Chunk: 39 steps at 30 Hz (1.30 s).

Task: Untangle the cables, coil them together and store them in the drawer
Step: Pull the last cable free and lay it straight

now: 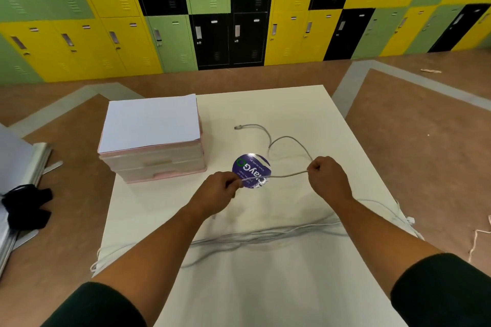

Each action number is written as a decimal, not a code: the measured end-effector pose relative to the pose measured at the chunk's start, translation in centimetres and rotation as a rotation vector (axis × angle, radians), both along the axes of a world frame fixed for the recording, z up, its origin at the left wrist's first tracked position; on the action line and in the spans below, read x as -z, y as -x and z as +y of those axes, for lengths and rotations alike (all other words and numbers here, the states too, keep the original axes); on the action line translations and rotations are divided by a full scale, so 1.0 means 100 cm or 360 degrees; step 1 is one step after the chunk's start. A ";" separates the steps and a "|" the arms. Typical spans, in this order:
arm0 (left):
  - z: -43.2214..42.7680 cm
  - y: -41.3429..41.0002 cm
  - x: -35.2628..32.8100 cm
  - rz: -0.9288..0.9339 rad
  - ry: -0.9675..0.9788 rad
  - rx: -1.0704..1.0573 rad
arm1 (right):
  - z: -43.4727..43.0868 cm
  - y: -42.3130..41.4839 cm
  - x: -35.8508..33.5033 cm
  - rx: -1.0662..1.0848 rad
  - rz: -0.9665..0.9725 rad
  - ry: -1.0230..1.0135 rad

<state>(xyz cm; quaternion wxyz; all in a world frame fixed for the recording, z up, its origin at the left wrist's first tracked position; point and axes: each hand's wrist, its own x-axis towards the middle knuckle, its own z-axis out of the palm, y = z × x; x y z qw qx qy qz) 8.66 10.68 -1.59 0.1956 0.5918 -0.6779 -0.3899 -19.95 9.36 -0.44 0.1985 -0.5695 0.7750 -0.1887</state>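
The left hand [221,186] and right hand [328,176] each gripped a gray cable [285,138], taut between them over the tabletop [265,103]. Other cables [265,236] trailed over both side edges. The drawer unit [154,164] stood at the left edge.

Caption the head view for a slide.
Left hand and right hand pinch a thin grey cable taut over the white table, near a pink plastic drawer unit.

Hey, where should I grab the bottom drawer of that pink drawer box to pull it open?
Grip the pink handle low on the front of the drawer box, at its middle, coming from the near side. That front faces you and the handle sticks out as a lip, probably letting fingers hook it.
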 end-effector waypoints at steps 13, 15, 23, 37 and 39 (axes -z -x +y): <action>0.012 0.011 -0.011 0.0001 0.0172 0.0003 | 0.021 -0.095 -0.021 -0.0985 -0.0295 -0.0246; 0.013 0.003 -0.009 0.0079 0.0048 -0.0111 | 0.019 -0.095 -0.021 -0.0975 -0.0275 -0.0253; 0.019 -0.002 -0.011 0.0280 -0.0111 -0.0036 | 0.018 -0.094 -0.024 -0.0876 -0.0393 -0.0302; 0.023 0.002 -0.014 0.0215 -0.0201 0.0034 | 0.029 -0.098 -0.011 -0.0914 -0.0362 -0.0306; 0.024 0.001 -0.013 0.0095 -0.0133 0.0093 | 0.028 -0.098 -0.013 -0.0908 -0.0365 -0.0381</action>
